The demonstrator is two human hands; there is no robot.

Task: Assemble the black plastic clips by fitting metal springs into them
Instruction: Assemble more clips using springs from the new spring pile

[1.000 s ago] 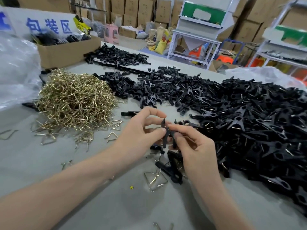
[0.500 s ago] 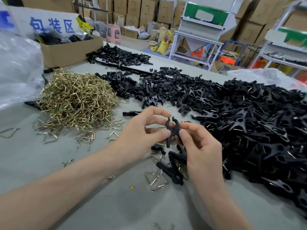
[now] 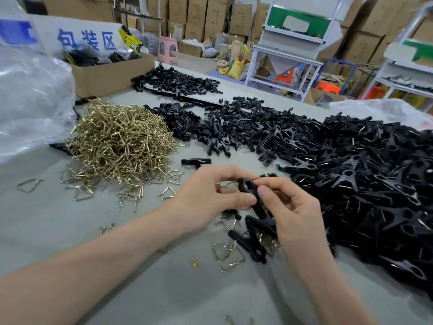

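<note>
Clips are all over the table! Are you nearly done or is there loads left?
Done: the big heap on the right looks finished, with metal glinting in many clips. In hand: the left hand and right hand pinch one black clip between them; no spring shows in it. Left: a large pile of springs and a heap of bare black pieces wait, so plenty remains.

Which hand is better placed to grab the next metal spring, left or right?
Probably left. The left hand is on the side of the heap of brass-coloured wire springs, loose ones beside it; the right hand, also pinching the black plastic clip, borders the black clip pile.
</note>
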